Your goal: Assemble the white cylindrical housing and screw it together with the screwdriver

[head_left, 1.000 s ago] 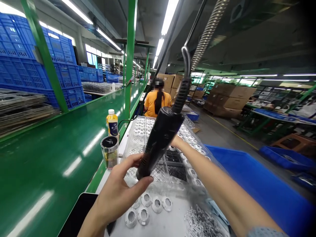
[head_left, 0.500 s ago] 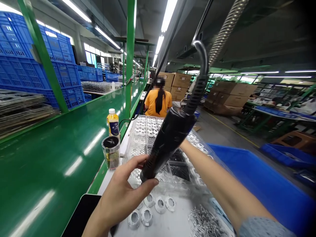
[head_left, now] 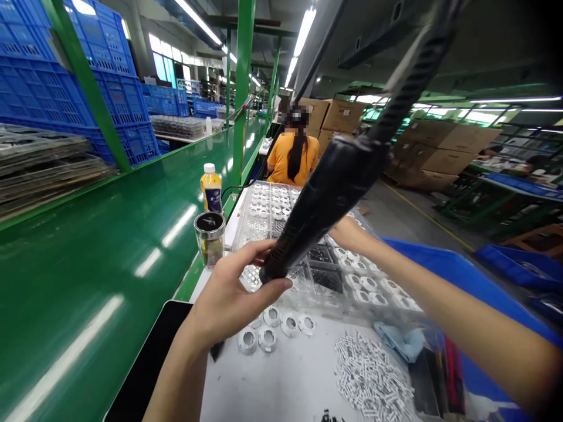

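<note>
A black electric screwdriver [head_left: 325, 199] hangs slantwise in front of me, its top end leaning right toward a thick cable. My left hand [head_left: 235, 293] has its thumb and fingers closed around the lower end; the tip is hidden. Behind the tool, my right hand [head_left: 349, 234] reaches over the clear compartment tray [head_left: 281, 305], its fingers hidden by the screwdriver. White ring-shaped parts and small dark pieces fill the tray's compartments. Several white rings [head_left: 268, 339] lie on the white tabletop [head_left: 272, 387] below my left hand. To their right is a pile of small pale pins or screws [head_left: 372, 375].
A lidded tumbler [head_left: 210, 237] and a yellow-labelled bottle [head_left: 212, 187] stand left of the tray, beside the green conveyor [head_left: 109, 258]. A blue bin [head_left: 440, 264] and a light-blue cloth [head_left: 402, 341] are at right. Ahead sits a person in orange [head_left: 292, 155].
My view has tipped down, showing more tabletop and pile. The screwdriver leans further right, with my left hand still at its lower end. More of my right hand shows beside the tool.
</note>
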